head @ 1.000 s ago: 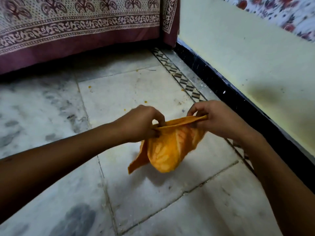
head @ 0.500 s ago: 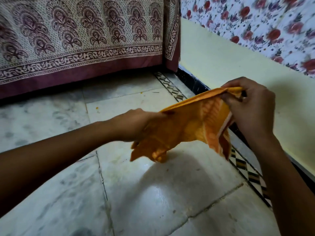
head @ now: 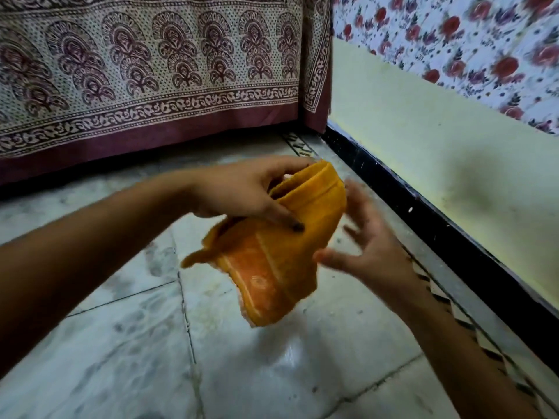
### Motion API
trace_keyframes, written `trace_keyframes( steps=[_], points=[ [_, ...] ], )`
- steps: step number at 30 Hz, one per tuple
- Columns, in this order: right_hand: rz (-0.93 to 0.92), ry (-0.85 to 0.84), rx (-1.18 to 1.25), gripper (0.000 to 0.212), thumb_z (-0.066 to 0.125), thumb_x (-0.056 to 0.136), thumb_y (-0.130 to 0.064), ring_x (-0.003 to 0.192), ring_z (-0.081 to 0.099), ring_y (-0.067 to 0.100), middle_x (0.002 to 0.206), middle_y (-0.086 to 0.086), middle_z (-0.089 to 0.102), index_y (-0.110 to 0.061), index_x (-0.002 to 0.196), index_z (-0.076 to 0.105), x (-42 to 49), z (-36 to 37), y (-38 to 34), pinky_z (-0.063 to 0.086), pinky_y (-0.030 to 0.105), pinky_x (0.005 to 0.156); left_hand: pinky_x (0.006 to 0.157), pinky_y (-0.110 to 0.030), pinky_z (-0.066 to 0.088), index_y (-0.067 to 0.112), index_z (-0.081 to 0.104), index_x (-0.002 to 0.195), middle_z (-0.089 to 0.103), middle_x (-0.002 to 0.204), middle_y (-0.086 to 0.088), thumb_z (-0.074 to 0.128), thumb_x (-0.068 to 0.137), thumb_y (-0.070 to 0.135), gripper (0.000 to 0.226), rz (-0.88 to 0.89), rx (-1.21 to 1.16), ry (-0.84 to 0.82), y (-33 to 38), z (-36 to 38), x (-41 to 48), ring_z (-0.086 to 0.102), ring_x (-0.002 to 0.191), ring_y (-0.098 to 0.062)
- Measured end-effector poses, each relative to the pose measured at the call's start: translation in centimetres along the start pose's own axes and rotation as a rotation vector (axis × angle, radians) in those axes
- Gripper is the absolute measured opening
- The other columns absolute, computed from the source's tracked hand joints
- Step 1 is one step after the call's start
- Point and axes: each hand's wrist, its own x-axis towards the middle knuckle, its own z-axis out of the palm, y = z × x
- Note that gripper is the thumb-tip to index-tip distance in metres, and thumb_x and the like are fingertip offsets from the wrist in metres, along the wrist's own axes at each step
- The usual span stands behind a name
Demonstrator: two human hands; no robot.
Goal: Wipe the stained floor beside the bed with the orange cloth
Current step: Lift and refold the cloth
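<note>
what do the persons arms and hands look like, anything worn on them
The left forearm and right forearm are bare to the frame edge: no sleeves, watch, bangles or gloves. The left hand shows no ring; its thumbnail looks dark, perhaps polished. The right hand is motion-blurred, no ring discernible.

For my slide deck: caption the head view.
Left hand grips the folded orange cloth above the floor by the bed; right hand open beside it.

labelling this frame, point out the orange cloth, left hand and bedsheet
orange cloth (head: pixel 272 267), head view, hanging lower fold
left hand (head: pixel 242 189), head view, back of hand
bedsheet (head: pixel 151 71), head view, printed panel
</note>
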Motion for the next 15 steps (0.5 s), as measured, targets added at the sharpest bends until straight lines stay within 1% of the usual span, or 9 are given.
trace_keyframes(
  steps=[2,4,5,7,8,10,11,13,15],
  points=[
    [0.145,-0.175,0.081,0.061,0.078,0.051,-0.040,0.110,0.059,0.015,0.111,-0.009,0.065,-0.037,0.106,0.053,-0.5,1.5,0.2,0.051,0.029,0.087,0.073,-0.028,0.054,0.027,0.056,0.116,0.068,0.109,0.002,0.060,0.085,0.019,0.033,-0.023,-0.380,0.086,-2.6,-0.5,-0.4,0.065,0.098,-0.015],
    [0.135,-0.087,0.258,0.041,0.074,0.056,-0.030,0.090,0.069,0.018,0.091,-0.004,0.073,-0.025,0.095,0.062,-1.0,2.9,0.5,0.056,0.027,0.074,0.085,-0.039,0.051,0.019,0.052,0.130,0.061,0.125,-0.009,0.049,0.086,0.045,0.051,-0.036,-0.955,0.065,-7.2,1.5,-1.3,0.058,0.114,-0.027],
    [0.146,-0.031,0.355,0.037,0.073,0.058,-0.026,0.085,0.070,0.018,0.088,-0.002,0.074,-0.021,0.094,0.064,-1.2,3.3,0.8,0.057,0.027,0.069,0.089,-0.043,0.049,0.017,0.054,0.130,0.059,0.127,-0.011,0.054,0.082,0.054,0.061,-0.018,-1.137,0.065,-9.6,3.5,-1.8,0.055,0.117,-0.029],
    [0.241,0.020,0.512,0.034,0.072,0.062,-0.021,0.079,0.071,0.019,0.088,0.001,0.075,-0.019,0.095,0.065,-1.1,3.0,1.3,0.058,0.029,0.063,0.086,-0.044,0.052,0.014,0.065,0.117,0.063,0.121,-0.014,0.069,0.065,0.061,0.070,-0.126,-1.336,0.185,-12.5,7.9,-2.8,0.059,0.112,-0.030],
    [0.297,0.013,0.535,0.032,0.071,0.064,-0.019,0.078,0.071,0.019,0.087,0.003,0.075,-0.016,0.095,0.065,-1.0,2.5,1.8,0.057,0.028,0.060,0.084,-0.048,0.053,0.011,0.068,0.113,0.063,0.119,-0.018,0.064,0.065,0.067,0.074,-0.205,-1.410,0.189,-13.3,9.7,-2.9,0.060,0.109,-0.033],
    [0.392,-0.055,0.466,0.031,0.071,0.065,-0.014,0.077,0.071,0.017,0.087,0.005,0.074,-0.013,0.096,0.065,-0.8,1.2,3.0,0.057,0.025,0.060,0.085,-0.055,0.050,0.010,0.067,0.113,0.060,0.121,-0.023,0.039,0.066,0.082,0.091,-0.359,-1.488,0.155,-13.1,11.5,-3.0,0.059,0.109,-0.038],
    [0.430,-0.080,0.392,0.030,0.072,0.066,-0.012,0.077,0.071,0.015,0.087,0.005,0.074,-0.013,0.096,0.065,-0.8,0.4,3.7,0.056,0.023,0.060,0.087,-0.056,0.047,0.013,0.065,0.116,0.060,0.121,-0.023,0.036,0.063,0.083,0.093,-0.406,-1.490,0.149,-13.1,11.5,-2.9,0.058,0.109,-0.039],
    [0.449,-0.084,0.204,0.028,0.074,0.067,-0.012,0.075,0.070,0.011,0.088,0.002,0.073,-0.018,0.093,0.066,-1.0,-1.3,4.8,0.055,0.020,0.058,0.087,-0.051,0.050,0.014,0.065,0.117,0.062,0.118,-0.021,0.052,0.067,0.072,0.077,-0.428,-1.321,0.160,-12.8,10.1,-2.6,0.061,0.107,-0.035],
    [0.444,-0.021,0.101,0.030,0.075,0.067,-0.013,0.072,0.070,0.012,0.087,0.002,0.074,-0.017,0.096,0.067,-1.4,-2.4,5.7,0.055,0.020,0.056,0.077,-0.042,0.057,0.007,0.067,0.110,0.067,0.111,-0.019,0.076,0.066,0.039,0.055,-0.497,-1.081,0.206,-12.5,9.0,-2.1,0.067,0.095,-0.028]
  ],
)
